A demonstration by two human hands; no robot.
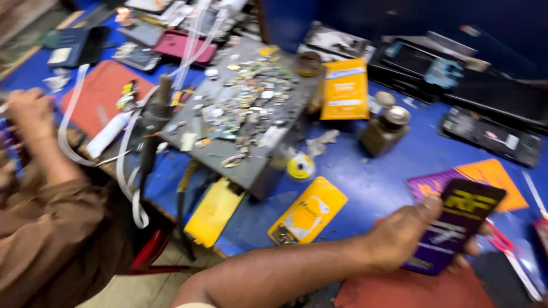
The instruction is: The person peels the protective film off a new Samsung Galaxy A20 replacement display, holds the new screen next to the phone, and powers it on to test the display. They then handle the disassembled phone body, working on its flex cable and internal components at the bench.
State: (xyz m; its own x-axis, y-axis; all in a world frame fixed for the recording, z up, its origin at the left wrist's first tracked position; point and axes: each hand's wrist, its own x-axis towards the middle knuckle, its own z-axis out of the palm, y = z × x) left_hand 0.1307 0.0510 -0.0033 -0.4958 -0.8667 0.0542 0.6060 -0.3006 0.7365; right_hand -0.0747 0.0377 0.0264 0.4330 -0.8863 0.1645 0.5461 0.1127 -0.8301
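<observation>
Fingers (429,203) of the right hand (399,236) wrap a dark packet (456,225), thumb on its face. Left of the packet lies a yellow case (308,211); beyond it, a brown bottle (385,131) on the blue bench (371,177).

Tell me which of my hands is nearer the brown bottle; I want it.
Right. The right hand, holding a dark packet, is nearer the camera than the brown bottle and to its right, apart. The left hand is out of view.
</observation>
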